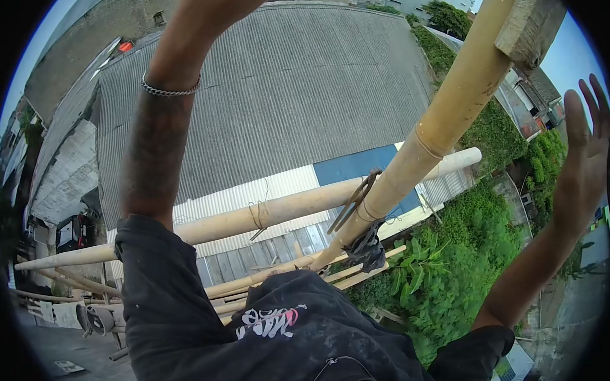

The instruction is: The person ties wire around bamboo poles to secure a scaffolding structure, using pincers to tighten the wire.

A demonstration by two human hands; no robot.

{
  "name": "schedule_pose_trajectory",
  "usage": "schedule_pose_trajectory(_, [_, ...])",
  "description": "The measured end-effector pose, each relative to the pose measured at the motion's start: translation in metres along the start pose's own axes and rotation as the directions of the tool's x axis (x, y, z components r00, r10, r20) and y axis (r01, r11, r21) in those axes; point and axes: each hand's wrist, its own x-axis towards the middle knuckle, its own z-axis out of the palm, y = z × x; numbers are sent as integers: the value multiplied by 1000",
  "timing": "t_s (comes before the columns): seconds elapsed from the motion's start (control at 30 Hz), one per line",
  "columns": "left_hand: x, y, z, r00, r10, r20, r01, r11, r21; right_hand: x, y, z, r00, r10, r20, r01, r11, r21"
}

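My left hand [226,4] is raised at the top edge of the view, above a wrist with a chain bracelet [170,92]; its fingers are cut off. On the right, my right hand [588,154] is held up with its fingers apart and nothing in it, beside a thick slanting bamboo pole [421,146]. A piece of wood [529,28] lies against that pole's upper end. Lower down, the pole crosses a horizontal bamboo pole [285,208], where ties [359,199] and a dark cloth or plastic strip [367,247] are wrapped.
Far below spreads a grey corrugated roof [261,91], with a blue panel [358,167] at its near edge. Green plants [449,273] grow at the lower right. More bamboo poles [234,285] run in front of my dark shirt. A wire [257,215] loops round the horizontal pole.
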Motion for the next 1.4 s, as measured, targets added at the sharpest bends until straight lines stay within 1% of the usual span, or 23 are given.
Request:
schedule_pose_trajectory(0.03, [-30,-65,-20,925,219,309,-371,687,625,-15,-12,34,994,111,7,-111,988,106])
schedule_pose_trajectory(0.07, [-58,-32,6,947,322,11,-307,889,339,-27,-31,61,974,223,44,-228,952,205])
schedule_pose_trajectory(0.1, [-93,-26,15,998,9,62,-30,933,358,-34,-39,78,966,259,21,-257,942,215])
schedule_pose_trajectory(0.13, [-126,-27,29,974,-170,148,102,917,385,-37,-44,91,956,294,-4,-286,933,220])
schedule_pose_trajectory(0.17, [-157,-29,50,937,-275,215,164,891,424,-36,-44,100,943,329,-41,-312,923,224])
schedule_pose_trajectory(0.2, [-187,-40,74,873,-403,276,253,856,451,-31,-41,106,928,372,-25,-345,883,319])
schedule_pose_trajectory(0.23, [-212,-53,98,856,-437,276,288,847,448,-29,-37,112,910,414,9,-382,830,407])
schedule_pose_trajectory(0.27, [-235,-66,123,866,-435,247,291,839,460,-28,-35,115,893,448,48,-411,765,495])
schedule_pose_trajectory(0.3, [-252,-77,142,879,-430,207,290,825,485,-30,-34,118,903,430,24,-398,811,428])
schedule_pose_trajectory(0.37, [-274,-81,167,780,-550,299,363,787,500,-30,-30,127,925,378,-36,-347,879,326])
schedule_pose_trajectory(0.43, [-293,-93,184,762,-586,276,423,773,473,-30,-30,129,904,427,30,-400,818,413])
schedule_pose_trajectory(0.53, [-298,-97,183,787,-578,216,507,805,309,-35,-28,134,874,485,6,-455,816,357])
schedule_pose_trajectory(0.63, [-299,-91,189,843,-533,70,496,821,284,-32,-31,133,870,492,8,-453,795,402])
schedule_pose_trajectory(0.7, [-298,-91,192,844,-534,47,511,828,229,-32,-35,132,857,515,3,-468,776,423])
schedule_pose_trajectory(0.73, [-296,-91,192,845,-533,44,515,833,201,-33,-32,134,864,503,-13,-453,789,414])
schedule_pose_trajectory(0.9, [-299,-85,199,868,-494,-48,491,838,238,-35,-36,132,878,477,-30,-415,791,450])
schedule_pose_trajectory(0.93, [-298,-86,200,877,-477,-59,479,857,189,-36,-38,131,883,469,-28,-405,790,461])
schedule_pose_trajectory(1.03, [-276,-88,207,858,-498,-125,510,854,99,-36,-39,131,882,470,-23,-399,773,494])
schedule_pose_trajectory(1.17, [-257,-86,204,853,-511,-112,520,851,76,-36,-38,130,886,463,-21,-391,773,499])
schedule_pose_trajectory(1.3, [-248,-81,203,850,-515,-106,523,849,68,-37,-38,129,875,484,-5,-425,774,469])
schedule_pose_trajectory(1.33, [-244,-82,201,856,-512,-70,517,848,114,-37,-37,128,876,483,-2,-425,772,472])
schedule_pose_trajectory(1.37, [-245,-82,202,848,-524,-81,530,844,79,-38,-38,128,876,482,4,-425,770,476])
schedule_pose_trajectory(1.4, [-244,-83,204,841,-534,-93,539,842,41,-37,-36,130,888,460,-28,-397,794,460])
